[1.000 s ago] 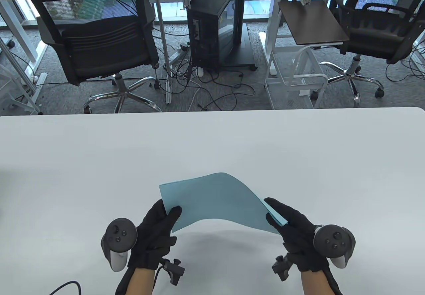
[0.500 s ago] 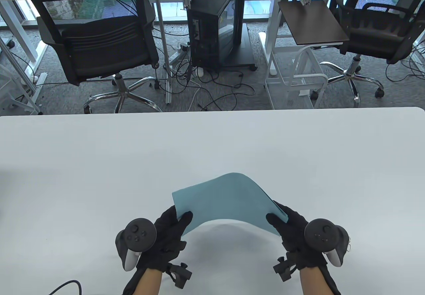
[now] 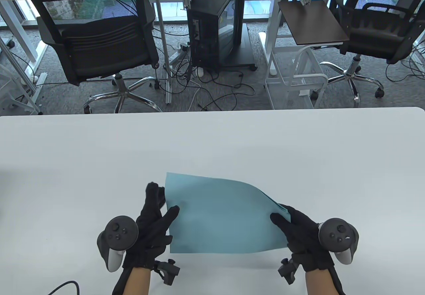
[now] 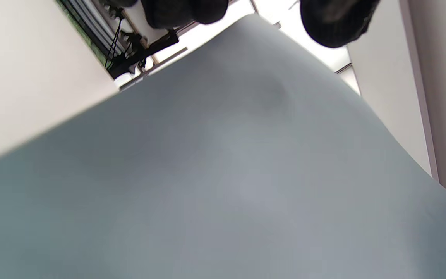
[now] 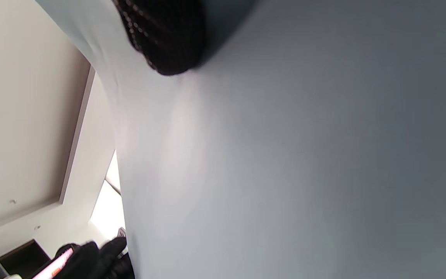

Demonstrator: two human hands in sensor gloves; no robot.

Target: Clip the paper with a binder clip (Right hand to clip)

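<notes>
A light blue paper stack (image 3: 222, 215) is held low over the white table (image 3: 212, 142), nearly flat, with its right side still curved up. My left hand (image 3: 166, 205) holds its left edge, thumb on top and fingers (image 3: 152, 192) stretched out along the edge. My right hand (image 3: 282, 213) pinches the right edge, thumb on top. The paper fills the left wrist view (image 4: 223, 174), with dark fingertips (image 4: 335, 23) at the top. It also fills the right wrist view (image 5: 304, 155), where one fingertip (image 5: 165, 35) presses on it. No binder clip is in view.
The table's far edge (image 3: 212, 110) runs across the middle of the table view. Beyond it stand office chairs (image 3: 96, 39), a computer tower (image 3: 212, 26) and a white wire cart (image 3: 295, 76). A black cable (image 3: 66, 286) lies at the near left.
The paper went from a raised arch to nearly flat and lower. My left hand moved left and its fingers stretched out. My right hand shifted slightly right.
</notes>
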